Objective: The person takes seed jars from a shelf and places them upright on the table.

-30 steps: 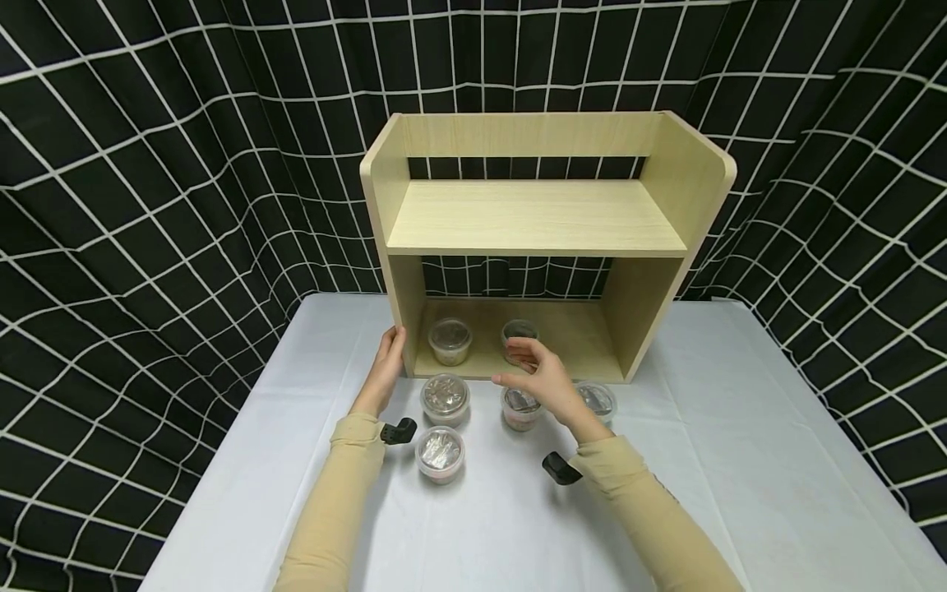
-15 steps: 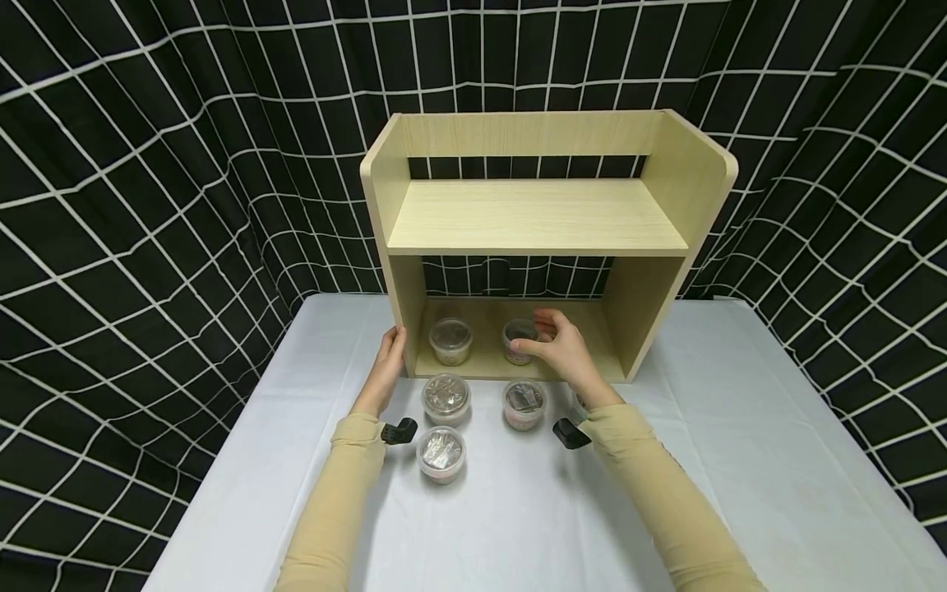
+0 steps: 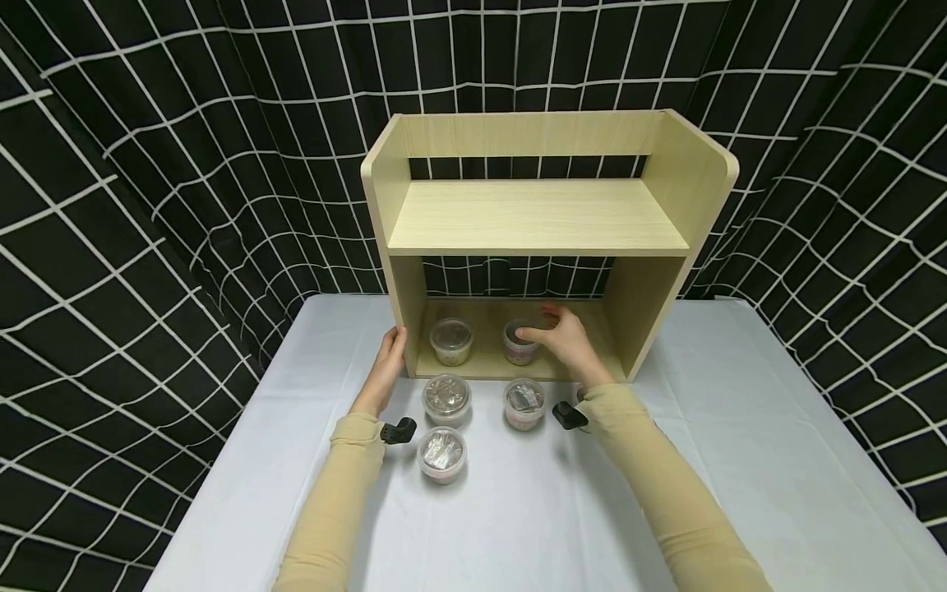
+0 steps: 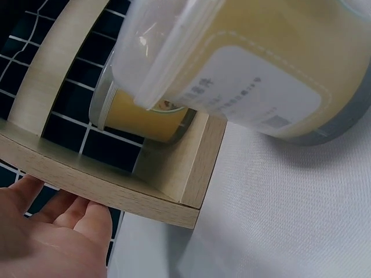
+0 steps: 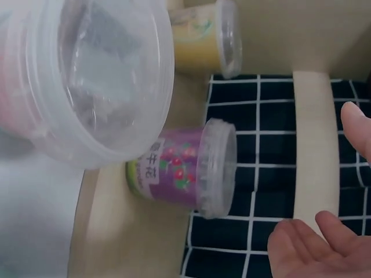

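Note:
My left hand point(image 3: 385, 366) rests its fingers against the outer side of the wooden shelf's point(image 3: 376, 197) left panel. Inside the lower compartment, my right hand point(image 3: 565, 339) reaches to the right side of a small lidded plastic cup point(image 3: 520, 349). The right wrist view shows this purple cup point(image 5: 179, 168) with red flower pictures standing apart from the spread thumb and fingers. Left of it in the compartment is a yellow lidded cup point(image 4: 136, 119).
On the white tablecloth point(image 3: 503, 526) before the shelf stand several more lidded cups: two at left point(image 3: 447, 400), one in the middle point(image 3: 524, 403), one mostly hidden behind the right wrist. A black cloth with white grid lines point(image 3: 185, 247) hangs around.
My right hand has moved from in front of the purple cup around to its right side and deeper into the compartment. My left hand has stayed on the panel.

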Available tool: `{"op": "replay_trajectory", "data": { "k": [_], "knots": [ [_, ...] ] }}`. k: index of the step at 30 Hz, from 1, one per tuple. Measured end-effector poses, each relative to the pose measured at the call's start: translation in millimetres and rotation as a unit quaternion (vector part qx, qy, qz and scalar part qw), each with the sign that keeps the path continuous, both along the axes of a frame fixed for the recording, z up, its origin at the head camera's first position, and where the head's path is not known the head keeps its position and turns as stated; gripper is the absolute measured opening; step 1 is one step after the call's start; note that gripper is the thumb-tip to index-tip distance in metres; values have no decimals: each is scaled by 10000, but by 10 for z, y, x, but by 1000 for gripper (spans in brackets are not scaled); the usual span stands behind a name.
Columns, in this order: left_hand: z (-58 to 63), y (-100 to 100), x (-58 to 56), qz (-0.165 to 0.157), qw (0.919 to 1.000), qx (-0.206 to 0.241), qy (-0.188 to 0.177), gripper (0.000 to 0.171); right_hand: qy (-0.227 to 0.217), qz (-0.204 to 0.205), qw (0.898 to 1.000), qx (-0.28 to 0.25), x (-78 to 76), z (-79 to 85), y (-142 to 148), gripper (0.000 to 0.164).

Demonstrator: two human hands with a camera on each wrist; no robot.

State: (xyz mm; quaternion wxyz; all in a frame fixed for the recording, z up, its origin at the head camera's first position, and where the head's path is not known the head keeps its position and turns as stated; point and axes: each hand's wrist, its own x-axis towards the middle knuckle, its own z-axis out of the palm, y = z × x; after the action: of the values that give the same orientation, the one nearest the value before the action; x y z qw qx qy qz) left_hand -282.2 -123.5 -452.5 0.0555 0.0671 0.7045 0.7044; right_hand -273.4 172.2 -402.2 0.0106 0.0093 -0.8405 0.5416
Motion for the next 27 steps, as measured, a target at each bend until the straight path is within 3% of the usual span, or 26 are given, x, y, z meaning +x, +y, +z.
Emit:
{"op": "replay_trajectory", "data": {
  "k": [10,19,27],
  "knots": [
    [-200,-39,-151,84,10000,49,-1,66,-360,-38,9993,-10,-107,-89,5,89],
    [-174,-38,-159,125,9999,-32,38,66,-399,57,9992,-18,-233,-249,-46,89],
    [-192,-27,-155,168,9998,19,-36,64,-419,89,9987,268,-203,-246,-75,97]
  ]
}}
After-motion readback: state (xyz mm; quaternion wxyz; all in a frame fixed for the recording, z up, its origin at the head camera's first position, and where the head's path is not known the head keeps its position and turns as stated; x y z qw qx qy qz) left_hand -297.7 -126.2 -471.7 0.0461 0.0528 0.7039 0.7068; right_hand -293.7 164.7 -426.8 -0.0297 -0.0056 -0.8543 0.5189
